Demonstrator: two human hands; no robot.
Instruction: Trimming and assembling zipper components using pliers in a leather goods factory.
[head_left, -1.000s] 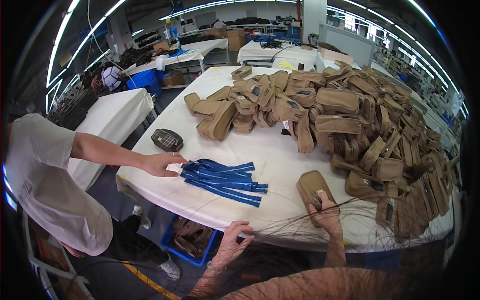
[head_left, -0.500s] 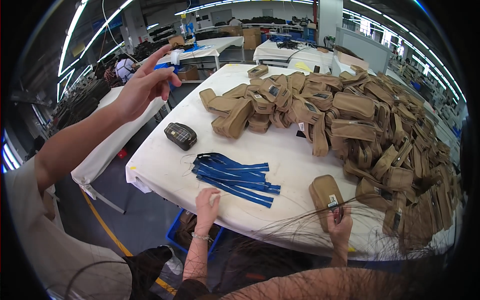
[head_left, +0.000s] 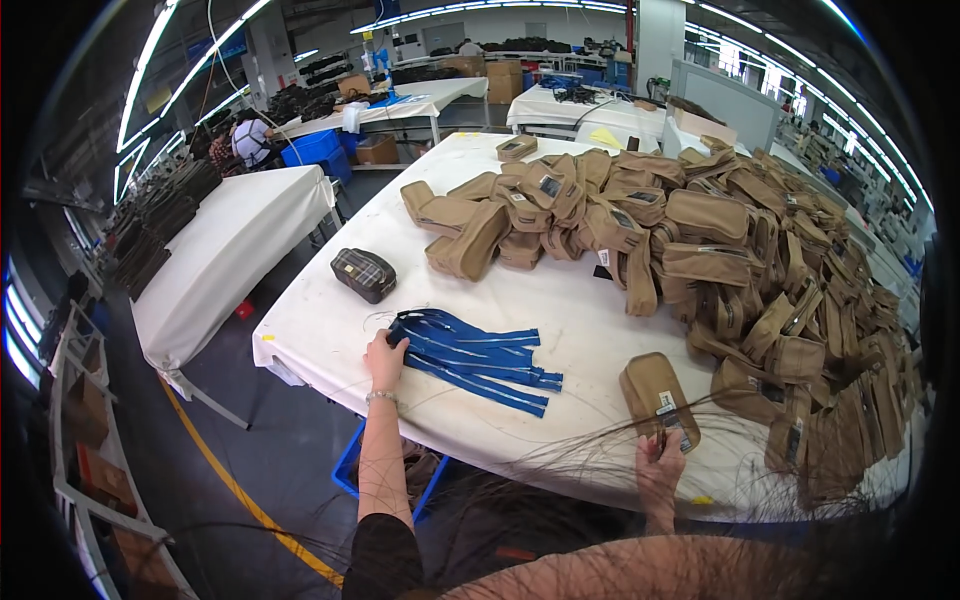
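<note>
zipper strips [head_left: 480,354]: blue, pale-striped | single pouch [head_left: 652,380]: tan | piled pouches [head_left: 706,216]: brownish tan | small case [head_left: 366,276]: dark plaid | tablecloth [head_left: 540,295]: white

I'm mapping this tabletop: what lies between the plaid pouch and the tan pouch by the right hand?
The blue zipper strips lie between the plaid pouch and that tan pouch, as the head view shows.

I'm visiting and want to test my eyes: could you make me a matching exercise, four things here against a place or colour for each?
1. Zippers
2. Plaid pouch
3. Tub
4. Heaped pouches

A. Below the near edge of the table
B. Brown
C. Right by the left hand
D. Near the table's left edge, beyond the zippers

Pairs: 1-C; 2-D; 3-A; 4-B.
</note>
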